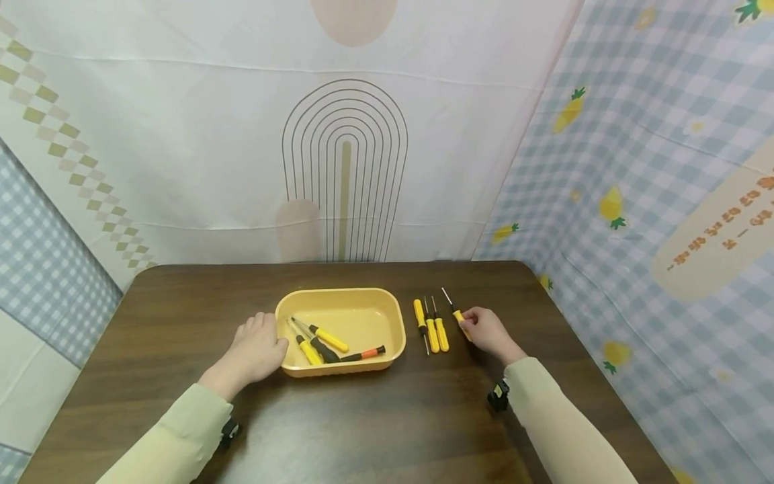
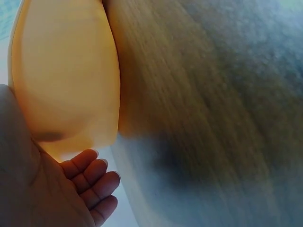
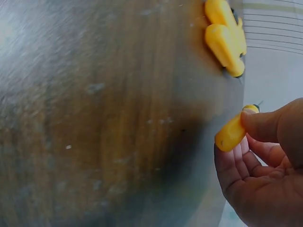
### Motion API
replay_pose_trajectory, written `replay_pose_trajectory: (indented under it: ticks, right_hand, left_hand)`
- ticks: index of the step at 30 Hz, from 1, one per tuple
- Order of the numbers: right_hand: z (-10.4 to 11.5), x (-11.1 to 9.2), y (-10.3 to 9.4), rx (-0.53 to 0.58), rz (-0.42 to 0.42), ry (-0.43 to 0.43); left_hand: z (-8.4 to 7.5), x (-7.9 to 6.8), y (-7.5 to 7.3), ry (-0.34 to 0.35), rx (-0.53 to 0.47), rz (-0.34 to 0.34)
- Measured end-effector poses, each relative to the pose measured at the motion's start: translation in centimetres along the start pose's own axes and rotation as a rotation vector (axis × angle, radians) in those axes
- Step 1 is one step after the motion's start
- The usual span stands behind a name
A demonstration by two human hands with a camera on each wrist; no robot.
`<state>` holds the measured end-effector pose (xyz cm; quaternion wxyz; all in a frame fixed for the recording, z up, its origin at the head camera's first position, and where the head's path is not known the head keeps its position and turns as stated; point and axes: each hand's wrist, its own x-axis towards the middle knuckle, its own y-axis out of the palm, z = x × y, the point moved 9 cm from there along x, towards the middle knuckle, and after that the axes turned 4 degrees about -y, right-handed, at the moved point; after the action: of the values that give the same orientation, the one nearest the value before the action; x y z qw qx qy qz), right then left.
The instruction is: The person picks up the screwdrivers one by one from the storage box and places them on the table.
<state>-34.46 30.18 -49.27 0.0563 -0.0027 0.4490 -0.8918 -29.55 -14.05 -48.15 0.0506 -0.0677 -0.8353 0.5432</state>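
- A small black wrist camera (image 1: 498,396) is hanging below the right sleeve, near the dark brown wood-grain table (image 1: 375,437); a low sweep of that arm could be sending loose handles rolling.
- Inside the oblong yellow plastic tray (image 1: 396,316), a slim orange-and-black tool (image 1: 365,353) is lying along the near wall, and a black-handled screwdriver (image 1: 324,351) is lying between two yellow-handled ones. Their shafts are converging, so anything dropped among them could be catching or jamming crosswise.
- The left hand (image 1: 256,346) is resting at the tray's left end, fingers lying loose outside the wall; its thumb is mostly hidden in the wrist view, so I cannot tell whether it is clamping the rim. Hard leaning could be tipping or sliding the tray.
- The right hand (image 1: 486,333) is pinching a yellow-handled screwdriver with a black collar (image 3: 231,135), right of the tray, shaft pointing away. Because thumb and fingers are holding only the smooth handle, it could be twisting loose.
- Three yellow-handled screwdrivers (image 1: 432,336) are lying side by side between tray and right hand, the leftmost facing opposite; a stray nudge could be scattering them.
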Motion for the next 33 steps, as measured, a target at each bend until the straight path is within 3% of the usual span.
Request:
replay_pose_trajectory:
  ticks: [8, 18, 30, 33]
  right_hand:
    - [-0.98, 0.03, 0.58, -0.007, 0.025, 0.066]
    - [-0.6, -0.3, 0.18, -0.035, 0.017, 0.091]
    - [-0.85, 0.64, 0.4, -0.01, 0.047, 0.206]
    - [-0.58, 0.49, 0.86, 0.057, 0.053, 0.23]
  left_hand:
    - [-0.18, 0.04, -0.1, -0.011, 0.0, 0.005]
    - [-0.36, 0.02, 0.0, -0.011, -0.014, 0.006]
    - [-0.13, -0.06, -0.23, 0.001, -0.031, -0.028]
    - [-0.05, -0.01, -0.26, 0.0, -0.034, -0.028]
